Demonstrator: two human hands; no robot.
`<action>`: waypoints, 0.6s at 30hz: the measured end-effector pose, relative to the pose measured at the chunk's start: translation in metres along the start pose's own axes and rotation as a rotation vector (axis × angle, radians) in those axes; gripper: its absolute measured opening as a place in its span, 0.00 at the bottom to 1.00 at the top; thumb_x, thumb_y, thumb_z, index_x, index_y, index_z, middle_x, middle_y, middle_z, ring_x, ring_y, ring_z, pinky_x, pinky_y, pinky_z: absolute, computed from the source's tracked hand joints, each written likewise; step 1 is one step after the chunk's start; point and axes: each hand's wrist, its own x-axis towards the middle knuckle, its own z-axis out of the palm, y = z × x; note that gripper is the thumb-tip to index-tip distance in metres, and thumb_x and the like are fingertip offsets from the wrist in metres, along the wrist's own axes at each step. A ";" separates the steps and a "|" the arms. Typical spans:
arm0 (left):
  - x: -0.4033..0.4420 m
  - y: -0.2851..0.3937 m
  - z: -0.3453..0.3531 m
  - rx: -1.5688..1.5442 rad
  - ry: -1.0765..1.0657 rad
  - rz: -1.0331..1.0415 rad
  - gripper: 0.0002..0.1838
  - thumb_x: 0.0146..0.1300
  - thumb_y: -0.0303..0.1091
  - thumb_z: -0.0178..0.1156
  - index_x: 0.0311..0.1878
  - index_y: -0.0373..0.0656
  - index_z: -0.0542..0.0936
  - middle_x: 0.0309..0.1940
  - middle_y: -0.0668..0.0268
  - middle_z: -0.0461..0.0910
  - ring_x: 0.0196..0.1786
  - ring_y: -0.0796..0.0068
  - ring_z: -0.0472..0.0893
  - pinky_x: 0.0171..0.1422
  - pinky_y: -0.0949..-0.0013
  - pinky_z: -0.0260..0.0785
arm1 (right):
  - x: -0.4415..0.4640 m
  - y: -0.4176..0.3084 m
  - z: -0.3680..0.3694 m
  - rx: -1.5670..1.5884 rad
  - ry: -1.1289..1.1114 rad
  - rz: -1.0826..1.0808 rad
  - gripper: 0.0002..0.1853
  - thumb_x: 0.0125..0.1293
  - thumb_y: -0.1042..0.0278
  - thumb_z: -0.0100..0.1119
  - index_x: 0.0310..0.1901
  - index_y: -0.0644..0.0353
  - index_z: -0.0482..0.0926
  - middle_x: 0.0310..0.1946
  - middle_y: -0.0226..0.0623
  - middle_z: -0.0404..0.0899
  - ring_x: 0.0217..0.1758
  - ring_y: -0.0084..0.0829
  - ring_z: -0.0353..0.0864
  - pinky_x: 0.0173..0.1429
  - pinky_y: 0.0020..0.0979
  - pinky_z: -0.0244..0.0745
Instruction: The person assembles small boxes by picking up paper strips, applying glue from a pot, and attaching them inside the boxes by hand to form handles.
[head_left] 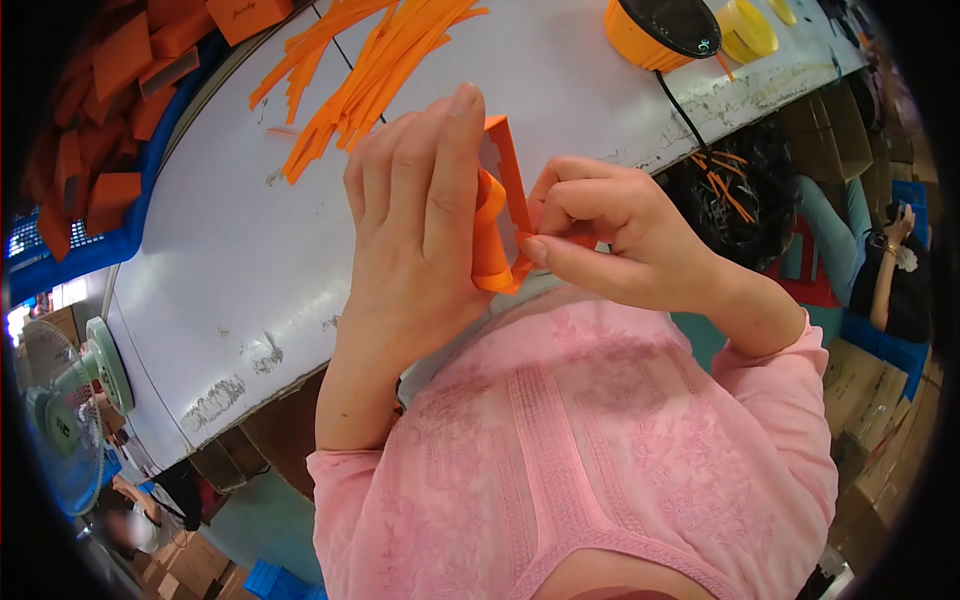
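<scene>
My left hand (415,195) is wrapped round a small open orange box (488,255), its fingers straight along the far side. The box is held tilted above the front part of the white table. Thumb and fingers of my right hand (630,235) pinch an orange strip (512,180) at the box's right edge. A bit of orange shows behind the right fingers. What lies inside the box is mostly hidden by the left hand.
Loose orange strips (385,65) lie on the white table (230,240). A blue crate (140,215) of orange boxes stands at the left. An orange tub with a black top (670,28) and a yellow container (745,32) stand back right. A fan (70,410) and a seated person (885,260) are farther off.
</scene>
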 end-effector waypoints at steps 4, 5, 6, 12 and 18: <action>0.001 0.003 0.000 -0.036 0.060 0.020 0.46 0.49 0.27 0.69 0.74 0.37 0.64 0.62 0.56 0.72 0.61 0.53 0.72 0.67 0.51 0.59 | 0.000 0.005 0.001 -0.062 0.003 -0.050 0.06 0.63 0.80 0.61 0.29 0.68 0.75 0.34 0.32 0.73 0.30 0.19 0.70 0.30 0.23 0.65; 0.001 0.005 -0.001 -0.025 0.066 0.030 0.44 0.50 0.26 0.69 0.74 0.37 0.65 0.62 0.56 0.72 0.61 0.53 0.72 0.67 0.51 0.59 | 0.000 0.004 0.002 -0.061 0.003 -0.050 0.06 0.63 0.80 0.61 0.29 0.68 0.75 0.34 0.32 0.73 0.30 0.19 0.70 0.30 0.23 0.65; 0.001 0.006 -0.001 -0.014 0.073 0.040 0.43 0.50 0.26 0.68 0.73 0.37 0.66 0.62 0.56 0.73 0.61 0.54 0.73 0.67 0.52 0.59 | 0.001 0.003 0.004 -0.076 0.009 -0.045 0.06 0.63 0.81 0.61 0.30 0.68 0.74 0.33 0.32 0.73 0.30 0.19 0.71 0.31 0.22 0.66; 0.002 0.012 -0.006 0.072 0.067 0.025 0.38 0.53 0.26 0.66 0.71 0.39 0.69 0.62 0.60 0.74 0.61 0.58 0.73 0.68 0.53 0.59 | 0.003 0.009 0.007 -0.020 0.028 -0.004 0.05 0.62 0.78 0.62 0.33 0.69 0.75 0.32 0.34 0.75 0.33 0.21 0.75 0.32 0.24 0.71; 0.003 0.016 -0.009 0.162 0.021 0.071 0.37 0.54 0.27 0.66 0.70 0.40 0.70 0.62 0.60 0.75 0.61 0.60 0.74 0.69 0.54 0.58 | 0.016 0.007 0.008 -0.090 -0.024 0.114 0.13 0.66 0.65 0.62 0.29 0.67 0.79 0.22 0.40 0.81 0.26 0.31 0.82 0.34 0.33 0.77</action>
